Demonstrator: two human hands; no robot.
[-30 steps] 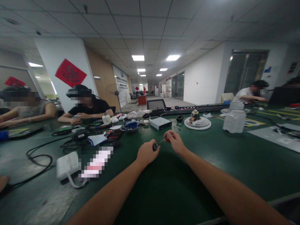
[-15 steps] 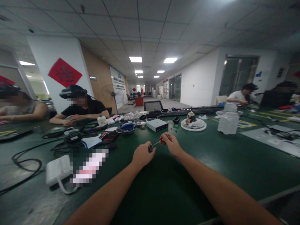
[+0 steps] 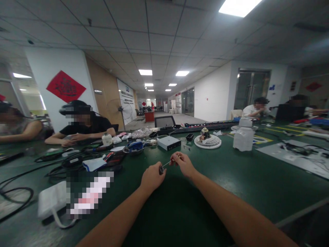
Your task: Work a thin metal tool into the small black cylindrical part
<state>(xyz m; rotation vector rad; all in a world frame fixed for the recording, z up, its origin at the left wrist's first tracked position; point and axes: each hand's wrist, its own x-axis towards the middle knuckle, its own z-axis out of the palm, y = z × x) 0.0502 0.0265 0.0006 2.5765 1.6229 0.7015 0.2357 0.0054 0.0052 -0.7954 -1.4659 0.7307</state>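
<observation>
Over the green tabletop, my left hand point(image 3: 152, 178) is closed around a small round black part point(image 3: 161, 169) with a lighter rim; most of it is hidden by the fingers. My right hand point(image 3: 184, 165) pinches a thin screwdriver point(image 3: 167, 163), whose slim metal shaft slants down left to the black part. Its handle is mostly covered by my fingers. Whether the tip sits inside the part or only touches it, I cannot tell. A grey box-shaped drive point(image 3: 169, 142) lies just beyond my hands.
Behind my right hand are a white round fan grille with a motor point(image 3: 207, 141), a small black tray point(image 3: 189, 137) and a white plastic housing point(image 3: 243, 137). Cables point(image 3: 61, 168), a cloth point(image 3: 94, 164) and a white adapter point(image 3: 52, 199) lie left. Other people sit around the table.
The view has tilted up and turned slightly, so the scene sits lower and further left. Both hands keep their hold, with the screwdriver still at the black part.
</observation>
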